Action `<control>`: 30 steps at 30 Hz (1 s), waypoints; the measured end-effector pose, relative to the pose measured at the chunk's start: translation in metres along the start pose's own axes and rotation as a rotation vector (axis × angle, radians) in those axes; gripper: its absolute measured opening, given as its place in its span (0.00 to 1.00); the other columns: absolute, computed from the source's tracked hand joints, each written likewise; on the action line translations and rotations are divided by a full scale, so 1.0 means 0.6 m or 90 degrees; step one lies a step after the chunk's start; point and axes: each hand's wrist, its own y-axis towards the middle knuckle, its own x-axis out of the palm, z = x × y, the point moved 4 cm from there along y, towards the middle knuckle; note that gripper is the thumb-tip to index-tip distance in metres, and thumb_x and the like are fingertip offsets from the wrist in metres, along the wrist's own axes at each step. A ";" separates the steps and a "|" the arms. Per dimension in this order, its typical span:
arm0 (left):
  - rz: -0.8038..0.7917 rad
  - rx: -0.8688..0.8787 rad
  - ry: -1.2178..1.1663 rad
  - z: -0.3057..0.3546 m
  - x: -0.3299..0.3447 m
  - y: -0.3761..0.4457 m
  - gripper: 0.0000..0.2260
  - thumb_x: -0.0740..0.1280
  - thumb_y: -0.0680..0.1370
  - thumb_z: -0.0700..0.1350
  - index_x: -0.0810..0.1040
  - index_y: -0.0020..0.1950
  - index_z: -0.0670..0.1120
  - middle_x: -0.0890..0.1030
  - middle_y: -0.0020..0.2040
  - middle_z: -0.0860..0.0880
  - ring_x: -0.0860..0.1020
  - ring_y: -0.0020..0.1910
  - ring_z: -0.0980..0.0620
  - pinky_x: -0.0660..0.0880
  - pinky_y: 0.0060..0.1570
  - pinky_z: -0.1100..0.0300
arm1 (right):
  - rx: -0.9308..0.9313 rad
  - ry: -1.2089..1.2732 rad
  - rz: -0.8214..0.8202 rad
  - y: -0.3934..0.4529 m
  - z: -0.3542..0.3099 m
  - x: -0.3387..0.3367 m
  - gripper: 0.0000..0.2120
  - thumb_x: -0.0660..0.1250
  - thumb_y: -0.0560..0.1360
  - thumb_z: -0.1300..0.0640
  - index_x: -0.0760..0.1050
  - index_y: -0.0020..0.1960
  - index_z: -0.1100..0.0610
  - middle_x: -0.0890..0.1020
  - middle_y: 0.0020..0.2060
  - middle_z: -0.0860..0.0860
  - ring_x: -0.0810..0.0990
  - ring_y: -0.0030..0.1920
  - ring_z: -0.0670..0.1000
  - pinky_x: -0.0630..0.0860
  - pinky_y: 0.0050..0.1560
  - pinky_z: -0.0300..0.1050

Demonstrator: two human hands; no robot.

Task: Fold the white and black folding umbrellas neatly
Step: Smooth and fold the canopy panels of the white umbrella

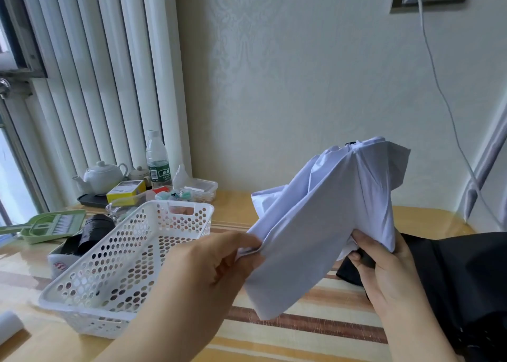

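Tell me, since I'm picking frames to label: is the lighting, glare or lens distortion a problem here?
Head view: daylight enters from the window at left; the glossy table shows glare near the right wall. Wide-angle bending curves the radiator pipes. The white umbrella, pinched by the left hand and held by the right hand, is sharp; the black umbrella loses fold detail.

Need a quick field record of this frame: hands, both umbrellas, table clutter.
left hand: pinches a fold of the canopy edge
right hand: grips the dark handle under the canopy
white umbrella: held up above the table, canopy loose, not yet wrapped
black umbrella: lying on the table at right, unfolded fabric
basket: white, perforated, left of the hands
table: striped cloth
back left: teapot, water bottle
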 end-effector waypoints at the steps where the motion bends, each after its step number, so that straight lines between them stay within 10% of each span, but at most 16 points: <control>1: -0.037 -0.039 -0.012 -0.005 -0.004 0.004 0.08 0.71 0.71 0.48 0.79 0.40 0.64 0.76 0.26 0.63 0.74 0.23 0.63 0.70 0.26 0.72 | -0.001 0.001 -0.003 0.000 -0.001 0.001 0.14 0.64 0.73 0.70 0.76 0.49 0.53 0.82 0.38 0.47 0.79 0.34 0.43 0.73 0.29 0.35; 5: -0.239 -0.183 -0.151 -0.029 -0.007 0.015 0.06 0.71 0.70 0.55 0.77 0.43 0.56 0.80 0.30 0.49 0.77 0.27 0.52 0.77 0.36 0.49 | 0.000 -0.018 -0.026 -0.003 -0.002 0.007 0.14 0.63 0.73 0.71 0.77 0.45 0.52 0.81 0.36 0.46 0.77 0.34 0.44 0.71 0.29 0.36; 8: -0.377 -0.146 -0.147 -0.025 0.000 0.024 0.22 0.63 0.65 0.73 0.72 0.52 0.62 0.81 0.38 0.48 0.79 0.36 0.45 0.77 0.42 0.45 | 0.014 -0.030 -0.036 -0.005 0.000 0.011 0.12 0.63 0.73 0.71 0.76 0.44 0.54 0.79 0.34 0.48 0.75 0.33 0.45 0.70 0.29 0.37; 12: -0.461 -0.125 -0.183 -0.025 0.005 0.032 0.25 0.64 0.65 0.72 0.76 0.48 0.53 0.79 0.41 0.46 0.79 0.41 0.43 0.76 0.46 0.45 | 0.018 -0.021 -0.036 -0.005 0.001 0.011 0.12 0.64 0.72 0.71 0.75 0.46 0.55 0.80 0.34 0.47 0.76 0.32 0.43 0.71 0.28 0.36; 23: -0.087 -0.118 -0.041 -0.054 -0.014 0.042 0.14 0.76 0.68 0.42 0.71 0.30 0.47 0.80 0.33 0.53 0.76 0.31 0.61 0.70 0.34 0.72 | 0.007 -0.025 -0.049 -0.004 0.000 0.011 0.12 0.63 0.73 0.70 0.77 0.48 0.54 0.80 0.37 0.49 0.76 0.33 0.44 0.71 0.30 0.37; 30: -0.054 -0.157 -0.178 -0.043 0.002 0.034 0.13 0.70 0.64 0.46 0.64 0.33 0.54 0.81 0.33 0.58 0.76 0.30 0.57 0.75 0.34 0.64 | -0.014 -0.081 -0.044 0.000 0.006 0.008 0.10 0.64 0.74 0.69 0.77 0.49 0.56 0.78 0.38 0.52 0.74 0.36 0.49 0.71 0.35 0.42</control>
